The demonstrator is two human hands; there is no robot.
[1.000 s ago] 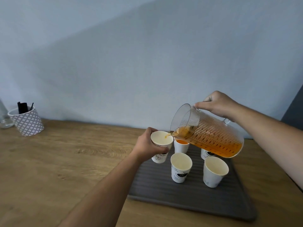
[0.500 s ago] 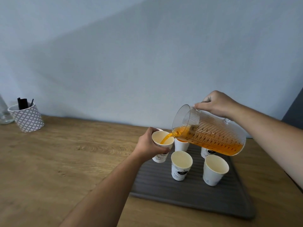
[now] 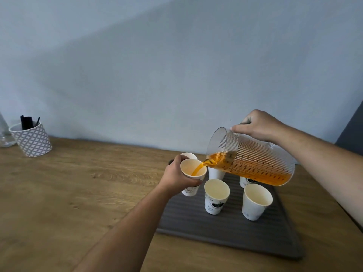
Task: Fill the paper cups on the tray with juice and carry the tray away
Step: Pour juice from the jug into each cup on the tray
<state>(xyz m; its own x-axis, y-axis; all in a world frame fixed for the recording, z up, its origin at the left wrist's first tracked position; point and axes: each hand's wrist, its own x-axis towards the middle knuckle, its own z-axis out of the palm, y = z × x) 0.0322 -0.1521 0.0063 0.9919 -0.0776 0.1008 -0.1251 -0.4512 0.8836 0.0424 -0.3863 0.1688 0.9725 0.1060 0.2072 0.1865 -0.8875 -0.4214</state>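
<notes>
My left hand [image 3: 177, 176] grips a white paper cup [image 3: 193, 179] at the left edge of the grey ribbed tray [image 3: 225, 230]. My right hand [image 3: 259, 125] holds the handle of a clear ribbed jug [image 3: 253, 160], tilted left, and orange juice streams from its spout into that cup. Two empty cups stand at the tray's front, one in the middle [image 3: 216, 196] and one to the right [image 3: 256, 201]. Another cup [image 3: 216, 172] and a further one [image 3: 246, 181] sit half hidden behind the jug. One more cup's rim [image 3: 188, 155] shows behind my left hand.
The tray lies on a wooden table [image 3: 78, 193] against a pale blue wall. At the far left stand a patterned pot [image 3: 32, 139] holding black sticks and part of a clear glass vessel [image 3: 5, 134]. A dark panel [image 3: 351, 130] edges the right side.
A second ago the jug's spout only dripped at the held cup. It has tipped further, and a steady stream of juice now runs into the cup. Both hands stay in place.
</notes>
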